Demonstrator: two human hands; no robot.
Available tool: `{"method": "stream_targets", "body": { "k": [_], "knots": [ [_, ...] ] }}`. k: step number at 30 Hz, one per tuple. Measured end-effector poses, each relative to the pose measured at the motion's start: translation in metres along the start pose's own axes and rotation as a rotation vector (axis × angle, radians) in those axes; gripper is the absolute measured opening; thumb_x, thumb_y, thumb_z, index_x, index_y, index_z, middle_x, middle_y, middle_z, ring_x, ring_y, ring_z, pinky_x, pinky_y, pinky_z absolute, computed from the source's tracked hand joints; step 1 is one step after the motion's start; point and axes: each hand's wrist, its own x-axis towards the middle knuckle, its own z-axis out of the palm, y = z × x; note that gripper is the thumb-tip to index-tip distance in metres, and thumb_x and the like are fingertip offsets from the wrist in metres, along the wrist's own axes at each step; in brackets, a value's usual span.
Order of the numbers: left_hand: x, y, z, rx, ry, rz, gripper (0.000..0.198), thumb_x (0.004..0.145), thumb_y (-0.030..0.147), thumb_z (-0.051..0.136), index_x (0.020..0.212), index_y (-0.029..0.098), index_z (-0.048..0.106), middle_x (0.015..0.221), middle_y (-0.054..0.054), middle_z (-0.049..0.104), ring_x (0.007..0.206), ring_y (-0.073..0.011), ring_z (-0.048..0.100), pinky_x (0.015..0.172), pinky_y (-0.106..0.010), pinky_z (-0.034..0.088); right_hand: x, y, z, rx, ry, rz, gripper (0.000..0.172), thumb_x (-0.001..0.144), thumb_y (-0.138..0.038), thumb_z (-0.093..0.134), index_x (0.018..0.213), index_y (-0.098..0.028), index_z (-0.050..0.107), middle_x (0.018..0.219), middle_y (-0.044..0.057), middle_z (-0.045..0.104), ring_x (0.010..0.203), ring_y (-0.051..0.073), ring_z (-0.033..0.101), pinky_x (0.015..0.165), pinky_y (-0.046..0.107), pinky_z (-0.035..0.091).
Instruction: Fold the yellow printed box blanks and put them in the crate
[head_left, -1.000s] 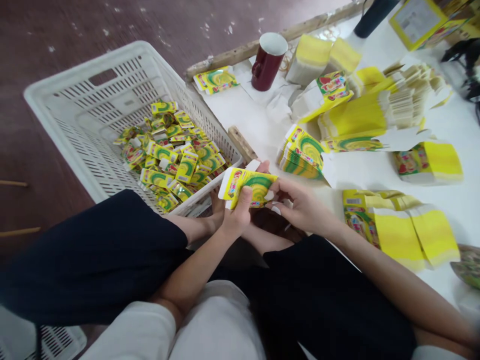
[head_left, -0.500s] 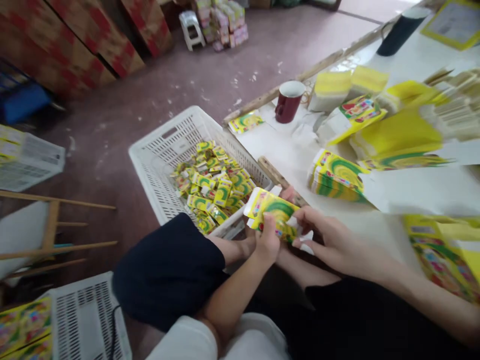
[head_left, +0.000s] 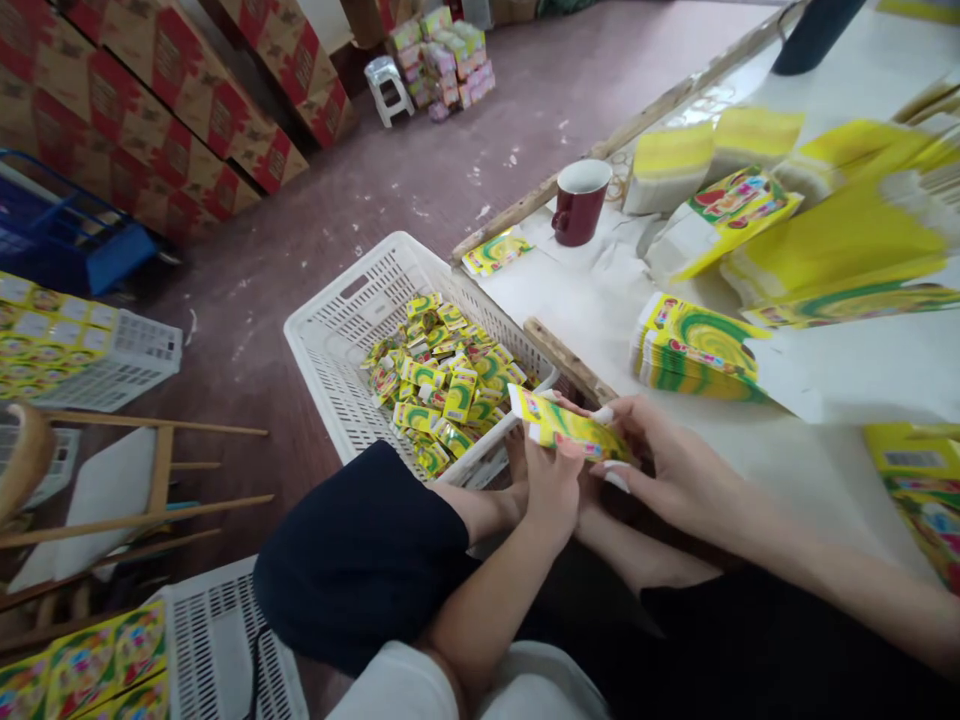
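Observation:
Both my hands hold one small yellow and green carton (head_left: pixel 564 427) above my lap, at the table's near edge. My left hand (head_left: pixel 551 480) grips its lower side, thumb on top. My right hand (head_left: pixel 664 462) pinches its right end with closed fingers. The carton lies nearly flat, its printed face turned up and away. Just beyond it a white slotted crate (head_left: pixel 339 325) on the floor holds several folded cartons (head_left: pixel 442 375) of the same print. A stack of flat carton blanks (head_left: pixel 694 352) rests on the white table (head_left: pixel 592 300) to the right.
A dark red mug (head_left: pixel 580 202) stands at the table's far edge, by more yellow blank stacks (head_left: pixel 832 235). Red-printed cardboard boxes (head_left: pixel 150 110) line the back wall. A wooden stool (head_left: pixel 112 490), a blue cart (head_left: pixel 67 240) and other crates (head_left: pixel 97 350) stand at left.
The camera has tilted up and left, bringing the floor and boxes into view. The carton in my hands has turned from face-up toward edge-on and looks flatter.

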Motion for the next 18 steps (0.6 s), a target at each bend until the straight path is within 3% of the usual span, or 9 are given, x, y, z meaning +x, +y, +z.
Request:
{"method": "stream_targets", "body": {
  "k": [3, 7, 9, 11, 13, 15, 16, 18],
  "knots": [
    [0.006, -0.001, -0.005, 0.034, -0.088, 0.098, 0.068, 0.049, 0.049, 0.099, 0.100, 0.022, 0.063, 0.094, -0.002, 0.071, 0.081, -0.0165, 0.068, 0.081, -0.031, 0.057, -0.001, 0.004, -0.008, -0.003, 0.018, -0.035, 0.023, 0.085, -0.022, 0.059, 0.108, -0.024, 0.059, 0.082, 0.000, 0.071, 0.067, 0.017, 0.066, 0.059, 0.026, 0.051],
    [0.011, -0.004, -0.011, 0.094, -0.037, 0.138, 0.047, 0.060, 0.049, 0.094, 0.084, 0.019, 0.067, 0.078, 0.000, 0.072, 0.066, -0.0127, 0.066, 0.067, -0.025, 0.056, -0.001, -0.001, -0.015, -0.005, -0.020, -0.046, 0.016, 0.092, -0.023, 0.052, 0.100, -0.025, 0.066, 0.084, 0.000, 0.075, 0.072, 0.017, 0.070, 0.063, 0.027, 0.053],
    [0.013, -0.003, -0.012, 0.137, -0.076, 0.126, 0.037, 0.072, 0.048, 0.088, 0.084, 0.019, 0.069, 0.081, -0.001, 0.074, 0.071, -0.0151, 0.070, 0.072, -0.028, 0.058, 0.001, 0.000, -0.021, -0.057, 0.013, -0.077, 0.018, 0.093, -0.023, 0.051, 0.099, -0.024, 0.069, 0.083, 0.001, 0.076, 0.070, 0.019, 0.070, 0.060, 0.028, 0.054],
    [0.014, 0.006, -0.010, 0.182, -0.130, 0.158, 0.035, 0.079, 0.045, 0.084, 0.100, 0.021, 0.070, 0.093, -0.003, 0.077, 0.084, -0.0185, 0.074, 0.082, -0.032, 0.060, 0.003, 0.002, -0.029, -0.160, 0.108, -0.149, 0.021, 0.091, -0.019, 0.052, 0.099, -0.024, 0.070, 0.082, 0.002, 0.076, 0.069, 0.021, 0.071, 0.059, 0.031, 0.055],
    [0.015, 0.021, -0.008, 0.243, -0.170, 0.293, 0.049, 0.084, 0.047, 0.079, 0.125, 0.027, 0.061, 0.115, -0.007, 0.075, 0.108, -0.0228, 0.073, 0.099, -0.038, 0.056, 0.002, 0.005, -0.040, -0.334, 0.251, -0.263, 0.024, 0.090, -0.014, 0.052, 0.100, -0.025, 0.071, 0.085, 0.004, 0.077, 0.075, 0.024, 0.071, 0.065, 0.036, 0.057],
    [0.013, 0.040, -0.006, 0.358, -0.213, 0.494, 0.069, 0.086, 0.054, 0.075, 0.143, 0.030, 0.045, 0.140, -0.012, 0.064, 0.134, -0.0270, 0.061, 0.117, -0.045, 0.045, -0.002, 0.006, -0.049, -0.544, 0.373, -0.386, 0.025, 0.092, -0.014, 0.054, 0.101, -0.028, 0.073, 0.091, 0.005, 0.077, 0.084, 0.027, 0.070, 0.076, 0.042, 0.058],
    [0.012, 0.049, -0.005, 0.452, -0.252, 0.575, 0.080, 0.082, 0.058, 0.077, 0.147, 0.028, 0.040, 0.147, -0.014, 0.058, 0.142, -0.0297, 0.053, 0.122, -0.048, 0.038, -0.004, 0.005, -0.052, -0.635, 0.393, -0.448, 0.025, 0.093, -0.015, 0.055, 0.103, -0.029, 0.073, 0.093, 0.005, 0.077, 0.088, 0.028, 0.070, 0.081, 0.044, 0.057],
    [0.008, 0.062, -0.004, 0.690, -0.388, 0.591, 0.107, 0.066, 0.062, 0.088, 0.151, 0.025, 0.035, 0.157, -0.018, 0.047, 0.151, -0.0362, 0.040, 0.126, -0.054, 0.030, -0.009, 0.000, -0.054, -0.747, 0.356, -0.593, 0.025, 0.097, -0.019, 0.055, 0.109, -0.033, 0.072, 0.096, 0.002, 0.077, 0.096, 0.026, 0.068, 0.092, 0.045, 0.055]
  ]
}}
